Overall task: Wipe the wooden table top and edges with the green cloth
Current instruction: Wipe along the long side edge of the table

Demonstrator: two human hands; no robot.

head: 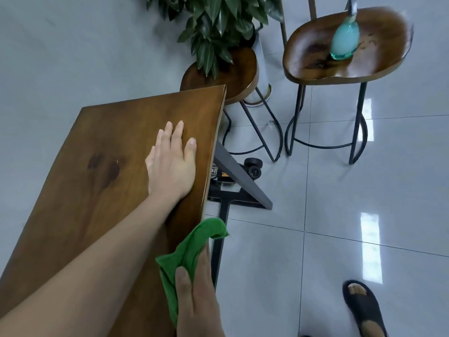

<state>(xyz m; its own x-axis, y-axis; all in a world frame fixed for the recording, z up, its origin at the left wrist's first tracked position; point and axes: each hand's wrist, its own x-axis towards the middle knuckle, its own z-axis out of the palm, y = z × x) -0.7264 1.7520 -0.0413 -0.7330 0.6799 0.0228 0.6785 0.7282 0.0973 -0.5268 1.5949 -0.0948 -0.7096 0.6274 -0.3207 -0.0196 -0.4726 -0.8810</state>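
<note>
The wooden table [102,181] fills the left half of the view, its top brown with dark knots. Its right edge runs from the far corner down toward me. My left hand [171,164] lies flat on the top near that edge, palm down, fingers apart, holding nothing. My right hand [198,297] presses the green cloth [188,251] against the table's right edge at the near end. The thumb sits on the cloth at the top side, the fingers lie along the edge face. Part of the cloth sticks out above my fingers.
Two wooden stools [345,52] with black metal legs stand on the tiled floor to the right; the far one carries a turquoise glass bottle [345,40]. A potted plant [216,25] stands behind the nearer stool [240,71]. My foot in a black slipper [364,310] is at the lower right.
</note>
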